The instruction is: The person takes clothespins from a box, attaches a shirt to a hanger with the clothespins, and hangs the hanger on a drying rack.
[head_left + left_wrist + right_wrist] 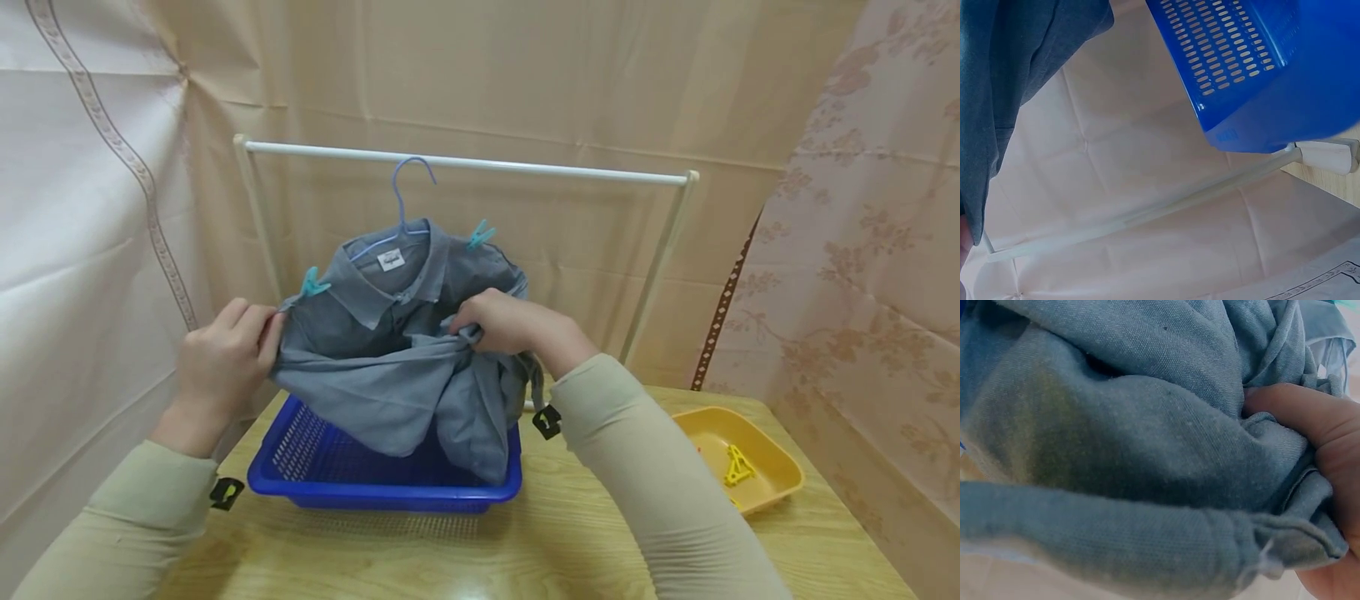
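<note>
A grey-blue collared shirt (375, 387) hangs bunched on a blue hanger (401, 196), above a blue basket (390, 498). Two teal clothespins clip it: one clothespin (312, 283) near the left shoulder, another clothespin (480, 235) on the right shoulder. My left hand (228, 358) pinches the shirt's edge just below the left clip. With my right hand (502, 323) I grip gathered cloth at the front, below the collar. In the right wrist view, the thumb of the right hand (1329, 431) presses into the folds. The left wrist view shows only a sliver of the left hand.
Behind the shirt stands a white rack, its top bar (555, 168) close to the hanger's hook. A yellow tray (783, 477) with yellow clips (738, 467) sits at the right on the wooden table (570, 533). Beige curtains (570, 83) surround the table.
</note>
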`<state>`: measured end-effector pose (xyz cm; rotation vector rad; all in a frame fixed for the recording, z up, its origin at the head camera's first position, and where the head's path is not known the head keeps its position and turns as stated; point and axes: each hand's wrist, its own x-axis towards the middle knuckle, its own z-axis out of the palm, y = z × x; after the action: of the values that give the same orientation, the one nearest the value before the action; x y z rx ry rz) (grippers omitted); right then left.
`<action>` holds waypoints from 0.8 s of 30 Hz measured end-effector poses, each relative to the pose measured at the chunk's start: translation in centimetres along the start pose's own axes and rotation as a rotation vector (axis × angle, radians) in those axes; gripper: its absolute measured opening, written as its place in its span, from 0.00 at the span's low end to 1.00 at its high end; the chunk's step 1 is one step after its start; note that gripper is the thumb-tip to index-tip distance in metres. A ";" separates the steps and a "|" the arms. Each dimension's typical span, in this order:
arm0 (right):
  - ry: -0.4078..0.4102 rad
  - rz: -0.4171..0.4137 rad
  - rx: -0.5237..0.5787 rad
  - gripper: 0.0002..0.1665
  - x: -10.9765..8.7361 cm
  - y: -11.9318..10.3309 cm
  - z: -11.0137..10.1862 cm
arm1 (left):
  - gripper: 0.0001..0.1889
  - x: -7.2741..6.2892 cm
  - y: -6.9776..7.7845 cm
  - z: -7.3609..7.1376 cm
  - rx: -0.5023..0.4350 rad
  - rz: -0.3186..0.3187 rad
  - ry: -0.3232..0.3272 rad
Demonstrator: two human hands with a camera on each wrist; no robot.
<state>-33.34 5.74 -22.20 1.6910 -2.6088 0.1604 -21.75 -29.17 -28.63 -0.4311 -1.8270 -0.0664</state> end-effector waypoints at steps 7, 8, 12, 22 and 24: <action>-0.010 0.022 -0.005 0.23 -0.7 0.1 -0.5 | 0.10 0.2 0.6 -0.2 -0.013 -0.009 -0.052; -0.011 0.027 -0.006 0.23 -0.8 0.1 -0.6 | 0.10 0.2 0.7 -0.2 -0.013 -0.011 -0.059; -0.011 0.043 -0.011 0.23 -1.3 0.1 -0.8 | 0.10 0.3 1.0 -0.1 -0.018 -0.011 -0.064; 0.001 0.058 0.000 0.23 -2.6 0.3 -1.2 | 0.09 0.6 1.6 0.8 -0.042 0.011 -0.032; 0.005 0.055 -0.002 0.23 -2.9 0.4 -1.1 | 0.09 0.6 1.7 0.9 -0.043 0.018 -0.034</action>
<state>-32.56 8.66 -21.34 1.6172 -2.6526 0.1630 -22.16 -27.20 -28.60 -0.4815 -1.8576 -0.0863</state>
